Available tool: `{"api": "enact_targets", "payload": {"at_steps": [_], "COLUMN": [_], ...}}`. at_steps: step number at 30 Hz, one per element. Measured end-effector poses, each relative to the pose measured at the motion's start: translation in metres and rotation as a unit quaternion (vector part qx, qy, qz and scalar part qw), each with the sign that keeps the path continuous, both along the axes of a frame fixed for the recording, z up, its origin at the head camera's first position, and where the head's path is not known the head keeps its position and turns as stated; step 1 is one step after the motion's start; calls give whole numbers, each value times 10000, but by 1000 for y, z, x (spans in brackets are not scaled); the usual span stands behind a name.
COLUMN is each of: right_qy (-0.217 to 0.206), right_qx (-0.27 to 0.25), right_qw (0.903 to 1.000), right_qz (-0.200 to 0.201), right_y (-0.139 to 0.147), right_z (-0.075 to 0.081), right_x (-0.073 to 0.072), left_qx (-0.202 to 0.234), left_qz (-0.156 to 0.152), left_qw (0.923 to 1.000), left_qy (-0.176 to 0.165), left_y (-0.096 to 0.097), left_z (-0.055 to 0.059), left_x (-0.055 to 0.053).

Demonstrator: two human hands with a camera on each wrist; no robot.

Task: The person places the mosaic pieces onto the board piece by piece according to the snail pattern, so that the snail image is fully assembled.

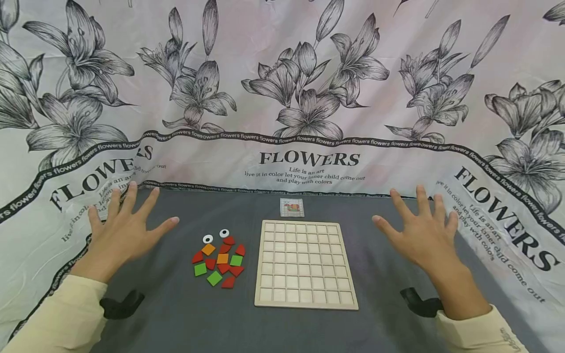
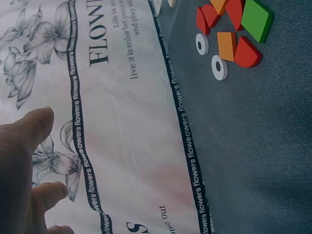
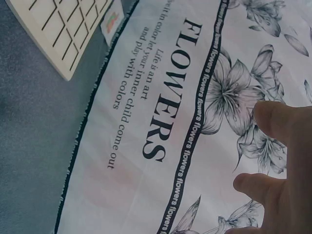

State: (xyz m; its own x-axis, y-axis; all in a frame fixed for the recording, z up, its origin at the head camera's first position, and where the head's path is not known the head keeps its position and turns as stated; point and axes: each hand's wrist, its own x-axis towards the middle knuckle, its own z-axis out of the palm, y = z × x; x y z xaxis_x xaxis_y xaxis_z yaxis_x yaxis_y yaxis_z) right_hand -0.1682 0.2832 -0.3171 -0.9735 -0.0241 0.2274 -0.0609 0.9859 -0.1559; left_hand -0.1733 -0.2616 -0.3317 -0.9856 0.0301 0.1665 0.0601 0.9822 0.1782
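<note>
My left hand (image 1: 125, 232) is held out with its fingers spread, to the left of a loose group of small tiles. My right hand (image 1: 423, 235), fingers also spread, is to the right of a pale wooden grid board (image 1: 306, 307). Neither hand holds anything. The group has red rounded tiles (image 1: 223, 268), green square tiles (image 1: 215, 279), orange tiles (image 1: 222, 258) and two white discs with black centres (image 1: 208, 239). In the left wrist view the white disc (image 2: 219, 68) lies beside a red tile (image 2: 248, 52). The board's square cells hold no tiles.
A small picture card (image 1: 292, 207) lies just beyond the board's far edge, with a red and green pattern on it. The table has a dark grey cover (image 1: 176, 314). A white cloth (image 1: 304, 166) printed with flowers and lettering hangs behind and along both sides.
</note>
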Motion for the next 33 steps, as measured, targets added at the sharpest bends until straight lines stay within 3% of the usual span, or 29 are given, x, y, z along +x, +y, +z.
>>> {"api": "enact_targets", "payload": {"at_steps": [17, 33], "right_qy": [197, 916], "right_qx": [-38, -147], "right_qw": [9996, 9944], "right_qz": [182, 511], "right_y": [0, -9], "right_z": [-5, -6], "right_x": [4, 28], "left_qx": [-61, -133], "left_qz": [-2, -141], "left_qw": [9999, 9980], "left_qy": [120, 598], "left_y": [3, 17], "left_z": [-2, -5], "left_x": [0, 17]}}
